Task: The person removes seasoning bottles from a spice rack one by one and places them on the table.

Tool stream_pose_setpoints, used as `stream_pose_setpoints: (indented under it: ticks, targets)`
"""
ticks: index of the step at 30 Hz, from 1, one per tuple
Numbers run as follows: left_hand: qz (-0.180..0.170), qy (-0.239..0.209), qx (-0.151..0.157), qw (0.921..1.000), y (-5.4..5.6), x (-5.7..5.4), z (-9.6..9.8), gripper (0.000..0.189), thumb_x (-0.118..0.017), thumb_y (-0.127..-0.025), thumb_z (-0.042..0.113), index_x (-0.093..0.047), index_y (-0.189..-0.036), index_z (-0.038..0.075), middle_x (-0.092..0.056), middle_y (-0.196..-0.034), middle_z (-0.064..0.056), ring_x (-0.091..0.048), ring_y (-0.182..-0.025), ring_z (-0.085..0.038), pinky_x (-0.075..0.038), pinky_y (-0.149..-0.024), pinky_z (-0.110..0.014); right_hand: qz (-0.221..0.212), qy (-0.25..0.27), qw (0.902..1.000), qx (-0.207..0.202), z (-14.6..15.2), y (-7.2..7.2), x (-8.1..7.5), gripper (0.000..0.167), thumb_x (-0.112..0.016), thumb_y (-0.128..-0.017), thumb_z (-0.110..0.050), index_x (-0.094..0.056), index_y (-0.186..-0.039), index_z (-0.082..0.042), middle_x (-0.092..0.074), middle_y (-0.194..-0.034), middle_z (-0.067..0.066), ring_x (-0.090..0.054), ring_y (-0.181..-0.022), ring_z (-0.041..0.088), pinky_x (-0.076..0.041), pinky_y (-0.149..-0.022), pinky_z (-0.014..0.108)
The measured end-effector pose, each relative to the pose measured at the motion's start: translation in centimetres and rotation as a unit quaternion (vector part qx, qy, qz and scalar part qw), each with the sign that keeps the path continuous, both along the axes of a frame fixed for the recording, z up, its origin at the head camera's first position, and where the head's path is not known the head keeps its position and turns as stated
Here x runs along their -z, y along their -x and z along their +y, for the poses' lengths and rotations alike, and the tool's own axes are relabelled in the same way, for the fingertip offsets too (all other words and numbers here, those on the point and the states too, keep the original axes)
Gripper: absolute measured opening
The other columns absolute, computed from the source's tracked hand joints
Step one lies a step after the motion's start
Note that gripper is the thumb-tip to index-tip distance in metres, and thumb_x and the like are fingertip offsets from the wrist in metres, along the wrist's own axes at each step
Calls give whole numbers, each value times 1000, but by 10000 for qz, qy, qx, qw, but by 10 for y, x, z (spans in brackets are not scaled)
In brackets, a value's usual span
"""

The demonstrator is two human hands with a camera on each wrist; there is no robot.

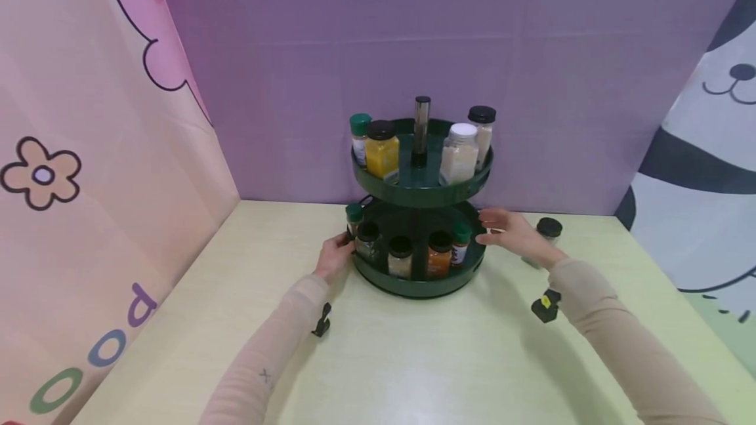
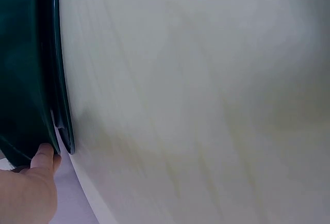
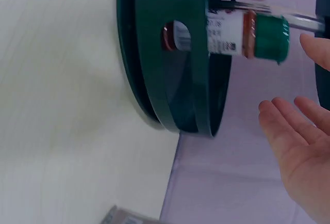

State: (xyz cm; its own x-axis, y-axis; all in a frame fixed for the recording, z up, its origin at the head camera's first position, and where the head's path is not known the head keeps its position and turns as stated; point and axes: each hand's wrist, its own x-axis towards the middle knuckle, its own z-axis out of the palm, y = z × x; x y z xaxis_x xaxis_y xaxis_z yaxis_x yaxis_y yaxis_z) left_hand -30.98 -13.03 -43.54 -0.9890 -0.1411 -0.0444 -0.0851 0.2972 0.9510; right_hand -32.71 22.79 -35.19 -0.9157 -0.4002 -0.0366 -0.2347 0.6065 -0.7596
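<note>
A dark green two-tier turntable rack (image 1: 420, 289) stands near the back of the table, with a metal post (image 1: 421, 124) rising through it. My left hand (image 1: 335, 258) grips the left rim of the lower tray; in the left wrist view the thumb (image 2: 43, 154) presses its outer wall. Beside the right rim, my right hand (image 1: 515, 236) is held with fingers spread and nothing in them. The lower tray bears several jars, among them an orange spice jar (image 1: 439, 256) and a green-capped jar (image 3: 260, 35). Up top are a yellow jar (image 1: 382, 155) and a white-capped jar (image 1: 459, 156).
Behind my right wrist, a black-capped jar (image 1: 549, 228) is on the table, partly hidden by the arm. A purple backdrop (image 1: 295, 84) rises at the table's back edge. Printed cloths hang at the left and right.
</note>
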Motion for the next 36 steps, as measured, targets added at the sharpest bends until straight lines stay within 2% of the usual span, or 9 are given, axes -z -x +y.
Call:
stream_pose_setpoints:
  ticks: [3, 14, 18, 27, 31, 36]
  targets:
    - [-24, -34, -9, 10000, 0, 0, 0, 43, -48, -92, 12, -45, -132, -3, -50, -131, -22, -48, -122, -30, -39, -102, -40, -63, 80, 9999, -63, -5, 2, 8, 69, -64, -85, -24, -31, -138, 4, -36, -140, 26, -36, -127, 41, -35, -102, 53]
    - [37, 45, 10, 10000, 1, 1, 0, 43, -48, -91, 11, -45, -131, -5, -50, -130, -23, -48, -121, -32, -39, -102, -41, 187, 46, 9995, -240, -20, 8, 31, 64, -67, -81, -18, -39, -133, 5, -45, -133, 26, -46, -119, 40, -42, -96, 50]
    - [35, 39, 40, 10000, 1, 1, -1, 43, -47, -91, 11, -44, -131, -6, -50, -130, -23, -48, -121, -32, -39, -102, -41, 101, 150, 9995, -242, -26, 8, 34, 55, -66, -81, -12, -43, -128, 6, -52, -125, 26, -52, -113, 38, -46, -93, 46]
    - [102, 44, 62, 9999, -1, 1, -2, 45, -48, -89, 9, -45, -131, -5, -53, -127, -23, -50, -118, -32, -40, -101, -40, 243, 9, 9997, -88, -33, 8, 42, 41, -69, -79, -16, -53, -111, 3, -65, -104, 19, -62, -93, 26, -52, -81, 39]
    - [72, -24, 76, 9999, 1, 2, -2, 45, -48, -89, 10, -44, -132, -4, -52, -129, -22, -50, -119, -31, -40, -102, -40, 261, 38, 9996, -47, -35, 10, 46, 36, -69, -78, -14, -53, -107, 3, -65, -99, 16, -62, -90, 24, -52, -79, 37]
    - [77, -44, 99, 9999, 1, 1, -2, 45, -48, -90, 9, -44, -132, -5, -52, -129, -22, -50, -119, -31, -40, -101, -40, 131, 121, 9998, 33, -36, 12, 48, 36, -67, -79, -12, -52, -108, 3, -64, -101, 17, -61, -91, 24, -52, -81, 39]
